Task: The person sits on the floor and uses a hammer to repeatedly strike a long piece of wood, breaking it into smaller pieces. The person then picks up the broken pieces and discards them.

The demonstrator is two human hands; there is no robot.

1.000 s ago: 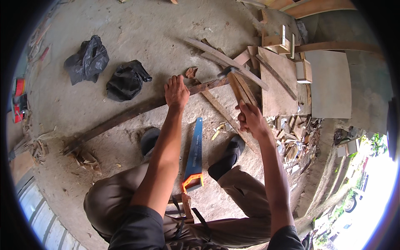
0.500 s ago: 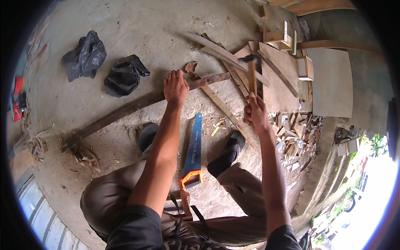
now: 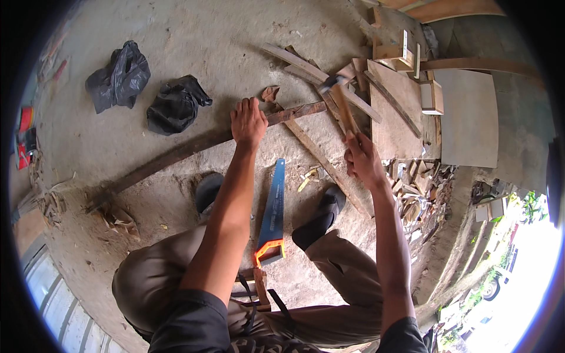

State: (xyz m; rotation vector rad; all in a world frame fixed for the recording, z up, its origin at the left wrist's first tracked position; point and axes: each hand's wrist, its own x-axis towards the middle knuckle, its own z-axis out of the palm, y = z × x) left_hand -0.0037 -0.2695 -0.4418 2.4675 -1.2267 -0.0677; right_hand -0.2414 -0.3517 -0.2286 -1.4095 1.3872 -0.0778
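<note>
My left hand is closed over a long dark wooden plank, which runs from the lower left up to the middle right on the concrete floor. In my right hand is a hammer, gripped by its wooden handle. The dark hammer head is a little blurred and sits above and to the right of the plank's far end, apart from it. Below the plank, between my feet, lies a handsaw with a blue blade and an orange handle.
Two black plastic bags lie at the far left. Loose boards and a plywood sheet lie at the far right, near small wooden boxes. Wood offcuts are heaped right of my shoe. A thin strip crosses under the plank.
The hammer head has swung to the left and tilted toward the plank's end, my right hand turning with it. My left hand and the plank stay where they were.
</note>
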